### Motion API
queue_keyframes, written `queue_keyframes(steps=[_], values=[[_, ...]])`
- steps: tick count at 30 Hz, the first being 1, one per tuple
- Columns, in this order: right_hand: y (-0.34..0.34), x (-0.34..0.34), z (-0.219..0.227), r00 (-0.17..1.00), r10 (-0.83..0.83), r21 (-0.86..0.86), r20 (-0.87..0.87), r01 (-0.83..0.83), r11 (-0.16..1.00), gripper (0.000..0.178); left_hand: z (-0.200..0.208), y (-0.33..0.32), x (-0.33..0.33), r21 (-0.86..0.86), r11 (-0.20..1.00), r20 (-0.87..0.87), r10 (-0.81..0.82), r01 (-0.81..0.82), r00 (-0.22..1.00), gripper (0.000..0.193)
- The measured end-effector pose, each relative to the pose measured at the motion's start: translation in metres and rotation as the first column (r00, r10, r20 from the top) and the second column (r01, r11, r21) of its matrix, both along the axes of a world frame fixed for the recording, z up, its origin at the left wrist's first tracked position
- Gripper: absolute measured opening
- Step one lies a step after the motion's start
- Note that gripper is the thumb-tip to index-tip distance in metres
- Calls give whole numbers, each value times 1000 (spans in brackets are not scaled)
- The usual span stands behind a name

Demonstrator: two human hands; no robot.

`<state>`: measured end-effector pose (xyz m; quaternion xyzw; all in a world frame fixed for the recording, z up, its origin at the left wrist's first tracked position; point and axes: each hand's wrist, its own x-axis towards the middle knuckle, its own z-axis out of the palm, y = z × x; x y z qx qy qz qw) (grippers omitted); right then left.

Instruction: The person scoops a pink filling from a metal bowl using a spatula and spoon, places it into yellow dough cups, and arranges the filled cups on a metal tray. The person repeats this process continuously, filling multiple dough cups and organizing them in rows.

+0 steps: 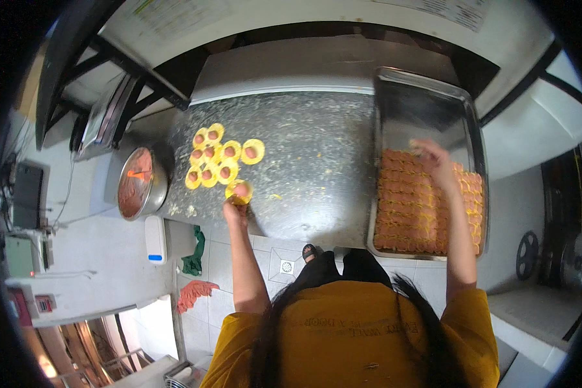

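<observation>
My left hand (235, 211) is at the near edge of the steel table, its fingers closed on a round yellow dumpling wrapper (248, 193) with a lump of pink filling on it. Just beyond it, several more yellow wrappers (253, 151) lie in a cluster, each topped with pink filling. On the right, my right hand (435, 163) hovers over a large metal tray (420, 113), fingers stretched apart near the far end of the rows. Nothing shows between them. Rows of filled dumplings (407, 213) pack the tray's near part, and my forearm hides some of them.
A steel bowl (156, 194) of pink filling with an orange-handled tool (138, 174) stands left of the table (310, 168). A white bin (155, 239), a green cloth (194, 252) and a reddish cloth (195, 293) are lower left. A shelf (291, 26) overhangs the far side.
</observation>
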<state>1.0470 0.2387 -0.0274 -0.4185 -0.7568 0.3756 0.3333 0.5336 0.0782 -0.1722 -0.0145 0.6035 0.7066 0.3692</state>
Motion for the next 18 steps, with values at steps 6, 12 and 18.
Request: queue_keyframes(steps=[6, 12, 18], values=[[-60, -179, -58, 919, 91, -509, -384, -293, 809, 37, 48, -9, 44, 146, 944, 150, -317, 296, 937, 25], [-107, -255, -86, 830, -365, -871, -422, -258, 419, 24, 59, -11, 99, 128, 782, 222, -622, 610, 751, 28], [-133, -244, -128, 823, -453, -702, -342, 96, 706, 28, 40, -9, 111, -390, 590, -317, -807, 707, 499, 21]])
